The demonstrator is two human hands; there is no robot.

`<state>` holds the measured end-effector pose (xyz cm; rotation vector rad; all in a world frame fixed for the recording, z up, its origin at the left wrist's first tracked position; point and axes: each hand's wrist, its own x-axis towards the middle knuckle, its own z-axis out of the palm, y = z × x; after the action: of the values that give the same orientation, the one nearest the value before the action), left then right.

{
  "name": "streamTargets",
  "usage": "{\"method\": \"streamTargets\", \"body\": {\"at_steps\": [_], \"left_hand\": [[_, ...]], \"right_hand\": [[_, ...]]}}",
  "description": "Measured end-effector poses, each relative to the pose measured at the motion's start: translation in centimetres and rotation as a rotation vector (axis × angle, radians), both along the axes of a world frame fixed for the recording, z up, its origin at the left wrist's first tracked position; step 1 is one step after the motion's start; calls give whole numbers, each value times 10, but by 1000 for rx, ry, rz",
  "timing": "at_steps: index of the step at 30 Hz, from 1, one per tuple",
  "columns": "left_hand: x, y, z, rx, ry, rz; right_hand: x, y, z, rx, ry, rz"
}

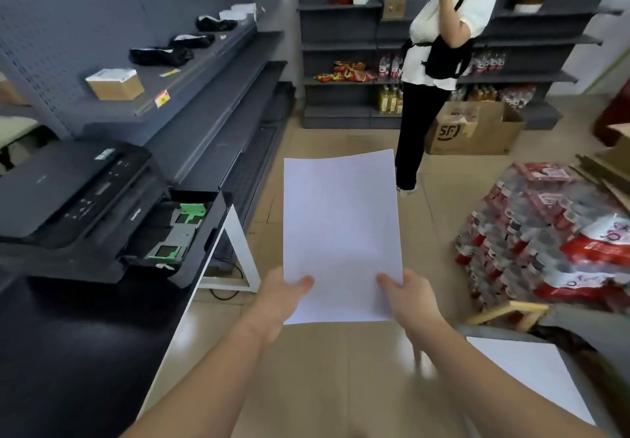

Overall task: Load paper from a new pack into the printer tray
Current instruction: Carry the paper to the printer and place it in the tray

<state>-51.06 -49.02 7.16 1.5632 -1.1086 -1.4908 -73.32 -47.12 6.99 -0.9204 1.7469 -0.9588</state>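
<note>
While both hands (344, 296) pinch it, paper (341, 233) hangs level

Both hands hold a white stack of paper (341, 233) out flat over the tiled floor, the left hand (279, 297) pinching its near left corner and the right hand (409, 301) its near right corner. To the left, a black printer (68, 195) sits on a dark table (68, 352), its paper tray (177, 229) pulled out and showing green guides. More white paper (531, 372) lies at lower right.
</note>
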Motion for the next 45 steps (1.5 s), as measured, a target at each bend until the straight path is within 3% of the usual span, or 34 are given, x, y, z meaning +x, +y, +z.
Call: {"method": "streamTargets", "body": {"at_steps": [14, 29, 35, 45], "left_hand": [[-73, -191, 26, -96, -9, 52], [-37, -433, 27, -117, -2, 67], [30, -467, 21, -114, -17, 323], [158, -429, 19, -59, -92, 975]], "right_hand": [[-65, -190, 20, -62, -57, -5], [-28, -434, 22, -103, -67, -19], [43, -521, 10, -85, -33, 201], [241, -608, -10, -22, -72, 873]]}}
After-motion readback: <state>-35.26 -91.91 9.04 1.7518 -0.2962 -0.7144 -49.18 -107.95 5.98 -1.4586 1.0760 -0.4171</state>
